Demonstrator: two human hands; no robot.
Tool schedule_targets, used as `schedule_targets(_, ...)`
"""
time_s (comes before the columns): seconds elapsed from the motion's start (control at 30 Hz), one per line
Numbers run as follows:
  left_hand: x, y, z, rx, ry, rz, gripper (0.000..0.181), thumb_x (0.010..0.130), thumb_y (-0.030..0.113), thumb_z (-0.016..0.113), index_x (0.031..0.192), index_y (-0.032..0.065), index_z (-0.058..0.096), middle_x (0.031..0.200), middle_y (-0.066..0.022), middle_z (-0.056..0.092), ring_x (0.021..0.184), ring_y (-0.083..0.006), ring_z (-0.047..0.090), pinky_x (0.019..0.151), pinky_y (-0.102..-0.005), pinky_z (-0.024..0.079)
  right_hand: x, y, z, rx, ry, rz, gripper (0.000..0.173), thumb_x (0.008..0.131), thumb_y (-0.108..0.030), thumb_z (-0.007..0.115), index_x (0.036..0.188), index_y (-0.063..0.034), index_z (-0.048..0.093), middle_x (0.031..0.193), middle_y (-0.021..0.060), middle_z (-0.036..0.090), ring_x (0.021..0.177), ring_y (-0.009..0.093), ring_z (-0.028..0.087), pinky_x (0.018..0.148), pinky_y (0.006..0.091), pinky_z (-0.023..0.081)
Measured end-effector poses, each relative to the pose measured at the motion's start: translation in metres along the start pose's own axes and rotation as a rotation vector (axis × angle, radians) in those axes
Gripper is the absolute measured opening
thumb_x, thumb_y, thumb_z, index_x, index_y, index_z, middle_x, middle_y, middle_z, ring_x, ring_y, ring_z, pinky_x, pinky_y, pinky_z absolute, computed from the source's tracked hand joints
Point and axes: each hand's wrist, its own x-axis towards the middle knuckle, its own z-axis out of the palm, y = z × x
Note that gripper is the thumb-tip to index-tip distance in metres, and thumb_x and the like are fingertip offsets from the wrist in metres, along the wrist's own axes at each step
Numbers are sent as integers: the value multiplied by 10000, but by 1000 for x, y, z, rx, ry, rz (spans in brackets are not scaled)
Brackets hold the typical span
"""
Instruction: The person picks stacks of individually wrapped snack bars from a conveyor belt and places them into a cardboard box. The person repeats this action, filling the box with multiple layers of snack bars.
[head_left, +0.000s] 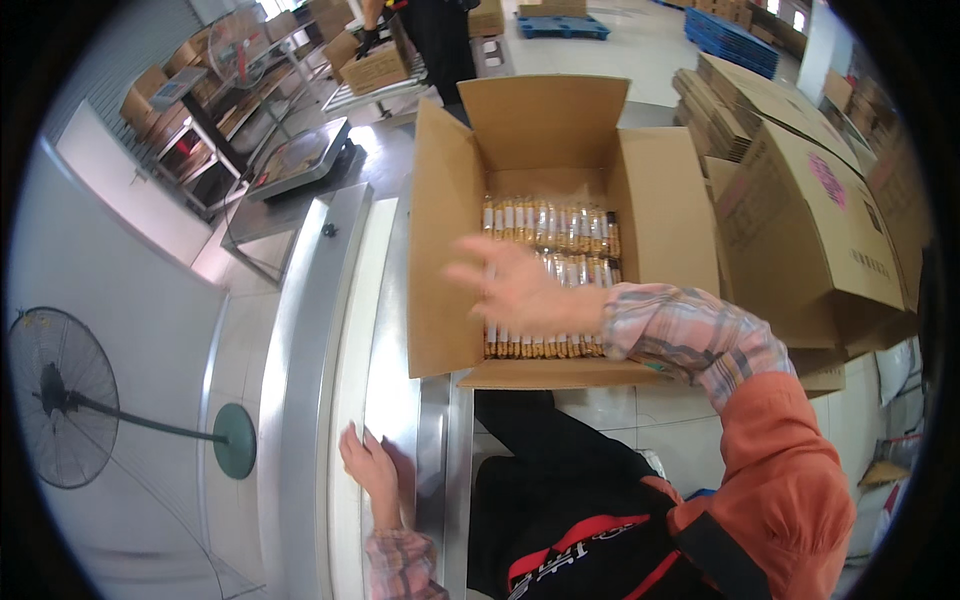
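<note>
An open cardboard carton (551, 127) with its flaps spread stands before me. Inside it, rows of small clear-wrapped packs (551, 217) with yellow-brown contents and white labels are lined up. Over the packs is my right hand (525, 289), blurred, its fingers apart and nothing in its grasp. It hides part of the middle and front rows. Lower left, my left hand (371, 469) is at the narrow white conveyor belt (352, 360) in its steel frame, holding nothing, with the thumb apart from the fingers. Whether it touches the belt, I cannot tell.
Cardboard cartons (817, 232) and flattened ones are stacked to the right. A platform scale (300, 157) stands on the steel table (375, 169) beyond the belt. A pedestal fan (64, 397) is at left. Another person (442, 45) works at a carton in the background.
</note>
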Motion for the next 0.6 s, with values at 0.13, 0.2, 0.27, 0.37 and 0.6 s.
schedule_targets(0.13,-27,5,-4,47,-68,-46,405,940,234,544,1298,45,558,1310,-201,547,1165,-383,539,1026,-483,383,45,-116,-6,330,-130,-463,527,797,-231,687,1288,-89,557,1372,168,479,1241,307,495,967,444,435)
schedule_targets(0.2,-34,10,-10,25,-72,-32,391,926,224,557,1274,48,572,1297,-192,556,1158,-376,545,1019,-477,389,47,-173,28,424,-109,-535,441,773,-257,716,1174,-122,591,1301,120,511,1236,281,494,994,439,407)
schedule_targets(0.27,-43,8,-14,19,-69,-16,378,911,214,571,1251,50,586,1284,-183,565,1150,-370,550,1013,-470,396,50,-216,59,480,-88,-627,412,754,-249,725,1129,-140,594,1218,89,538,1208,268,508,987,434,414)
schedule_targets(0.37,-45,15,-21,-6,-127,69,357,890,200,591,1216,54,607,1264,-169,579,1139,-359,558,1003,-461,406,32,-243,129,465,-65,-432,371,742,-258,729,1081,-139,637,1183,64,559,1168,268,525,974,433,422)
schedule_targets(0.6,-39,0,-2,-13,77,48,302,852,173,639,1124,41,654,1224,-158,601,1099,-352,583,955,-460,440,-24,-162,221,180,-224,-210,292,803,-266,659,1046,-119,728,1294,92,551,1246,278,490,1029,498,400)
